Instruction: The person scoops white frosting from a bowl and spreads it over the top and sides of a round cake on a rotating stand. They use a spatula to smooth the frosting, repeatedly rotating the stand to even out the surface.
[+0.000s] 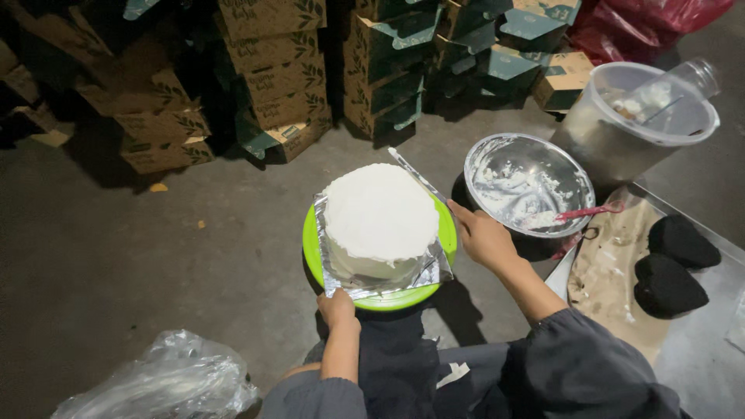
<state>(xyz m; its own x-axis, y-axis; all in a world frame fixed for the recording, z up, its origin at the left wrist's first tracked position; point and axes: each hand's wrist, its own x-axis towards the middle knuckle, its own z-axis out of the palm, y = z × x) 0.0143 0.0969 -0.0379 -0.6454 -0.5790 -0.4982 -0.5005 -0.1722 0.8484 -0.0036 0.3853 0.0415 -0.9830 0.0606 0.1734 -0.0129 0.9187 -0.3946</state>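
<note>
Open floor [116, 256] left of the cake [380, 213], only a crumpled plastic bag [167, 380] low down. Behind: stacked boxes [272, 77] block. Right side crowded: metal bowl [529, 185] just beside, plastic tub [628, 116], tray [698, 341] with dark cakes [673, 264].

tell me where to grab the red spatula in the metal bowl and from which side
Grip the red spatula by its bare handle end, which pokes out over the metal bowl rim toward the tray side. Come from that side: the blade end lies down in the leftover white cream, so only the handle looks clean and clear of the wall.
</note>
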